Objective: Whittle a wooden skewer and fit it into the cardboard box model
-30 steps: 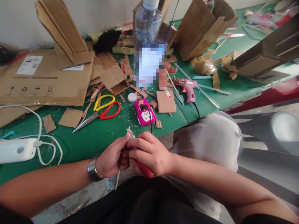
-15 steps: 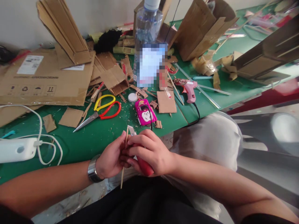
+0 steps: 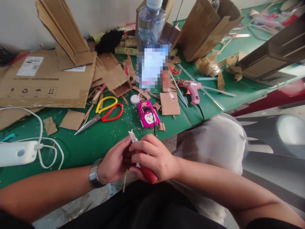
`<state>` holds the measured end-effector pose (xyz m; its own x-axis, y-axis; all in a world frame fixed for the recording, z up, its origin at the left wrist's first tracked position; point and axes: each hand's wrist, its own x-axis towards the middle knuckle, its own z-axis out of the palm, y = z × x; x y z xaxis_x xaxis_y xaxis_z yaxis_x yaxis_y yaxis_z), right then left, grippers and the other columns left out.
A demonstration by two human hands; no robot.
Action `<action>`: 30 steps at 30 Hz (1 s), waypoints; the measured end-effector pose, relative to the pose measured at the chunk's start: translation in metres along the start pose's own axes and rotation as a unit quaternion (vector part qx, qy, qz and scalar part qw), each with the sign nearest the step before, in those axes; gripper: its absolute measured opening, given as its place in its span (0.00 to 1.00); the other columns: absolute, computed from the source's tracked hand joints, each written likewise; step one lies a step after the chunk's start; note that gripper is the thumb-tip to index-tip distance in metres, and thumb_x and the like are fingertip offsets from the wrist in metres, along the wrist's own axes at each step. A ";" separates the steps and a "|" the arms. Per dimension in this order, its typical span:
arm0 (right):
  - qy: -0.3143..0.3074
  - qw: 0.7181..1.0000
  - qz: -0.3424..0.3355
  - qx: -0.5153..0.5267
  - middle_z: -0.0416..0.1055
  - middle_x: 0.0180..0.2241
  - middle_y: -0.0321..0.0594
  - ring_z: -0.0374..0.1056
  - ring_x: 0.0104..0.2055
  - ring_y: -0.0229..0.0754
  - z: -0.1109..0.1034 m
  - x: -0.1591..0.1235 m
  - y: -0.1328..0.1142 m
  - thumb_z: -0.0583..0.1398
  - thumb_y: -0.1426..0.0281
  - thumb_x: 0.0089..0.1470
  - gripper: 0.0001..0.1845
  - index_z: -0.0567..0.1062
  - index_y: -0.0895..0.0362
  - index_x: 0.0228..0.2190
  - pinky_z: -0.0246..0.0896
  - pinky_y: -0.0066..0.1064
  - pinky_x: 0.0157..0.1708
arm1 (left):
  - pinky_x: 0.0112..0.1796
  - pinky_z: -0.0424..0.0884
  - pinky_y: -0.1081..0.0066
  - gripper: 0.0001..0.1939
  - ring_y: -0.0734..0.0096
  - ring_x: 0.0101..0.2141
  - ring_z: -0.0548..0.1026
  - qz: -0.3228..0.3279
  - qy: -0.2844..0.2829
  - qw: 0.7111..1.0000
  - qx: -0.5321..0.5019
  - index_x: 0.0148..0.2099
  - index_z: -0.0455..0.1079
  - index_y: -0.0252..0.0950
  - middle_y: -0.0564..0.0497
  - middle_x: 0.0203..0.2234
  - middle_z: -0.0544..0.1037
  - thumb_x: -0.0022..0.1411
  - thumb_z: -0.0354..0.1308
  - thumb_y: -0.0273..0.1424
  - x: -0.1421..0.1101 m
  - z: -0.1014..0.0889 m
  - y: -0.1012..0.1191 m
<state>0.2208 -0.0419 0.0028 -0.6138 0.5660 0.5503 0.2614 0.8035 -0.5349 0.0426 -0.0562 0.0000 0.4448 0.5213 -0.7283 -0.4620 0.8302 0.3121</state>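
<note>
Scissors point(image 3: 88, 124) lie on green table point(image 3: 78, 149). Left hand point(image 3: 113, 164) narrow, curled round thin stick point(image 3: 124, 182), lower end sticking out below. Blade of red-handled knife point(image 3: 148, 173) overlaps stick's top end — contact unclear. Right hand point(image 3: 157, 156) closed on knife handle — pink car-shaped item point(image 3: 143, 118) just beyond.

The scissors point(image 3: 100, 115) have smooth, shiny metal blades and glossy plastic handles. Right of them, the toy car point(image 3: 148, 114) is glossy plastic; left of them, the cardboard scrap point(image 3: 71, 120) is matt, its edges rough.
</note>
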 end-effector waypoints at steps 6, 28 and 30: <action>-0.008 1.000 -0.008 0.000 0.76 0.44 0.45 0.68 0.42 0.43 0.001 0.000 -0.001 0.63 0.64 0.61 0.09 0.74 0.57 0.40 0.67 0.37 0.41 | 0.22 0.60 0.77 0.25 0.77 0.23 0.65 0.051 -0.010 0.998 0.028 0.31 0.63 0.35 0.57 0.23 0.68 0.51 0.73 0.47 0.000 0.001 -0.001; -0.024 0.999 -0.014 -0.024 0.75 0.46 0.45 0.66 0.43 0.44 0.006 -0.007 0.004 0.62 0.67 0.61 0.08 0.75 0.56 0.41 0.65 0.39 0.42 | 0.15 0.51 0.80 0.35 0.84 0.14 0.54 -0.012 0.033 0.996 0.088 0.29 0.55 0.39 0.64 0.15 0.56 0.42 0.74 0.57 0.000 0.003 0.005; -0.031 0.999 -0.009 -0.028 0.75 0.46 0.45 0.66 0.43 0.44 0.007 -0.008 0.004 0.62 0.67 0.60 0.08 0.75 0.56 0.42 0.65 0.39 0.43 | 0.15 0.51 0.81 0.34 0.83 0.14 0.55 -0.019 0.031 0.995 0.089 0.29 0.57 0.38 0.63 0.14 0.57 0.43 0.74 0.56 0.001 0.002 0.005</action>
<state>0.2220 -0.0446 -0.0084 -0.6636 0.5396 0.5181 0.2897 0.8239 -0.4870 0.0423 -0.0509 0.0027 0.4088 0.4794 -0.7766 -0.2991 0.8743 0.3823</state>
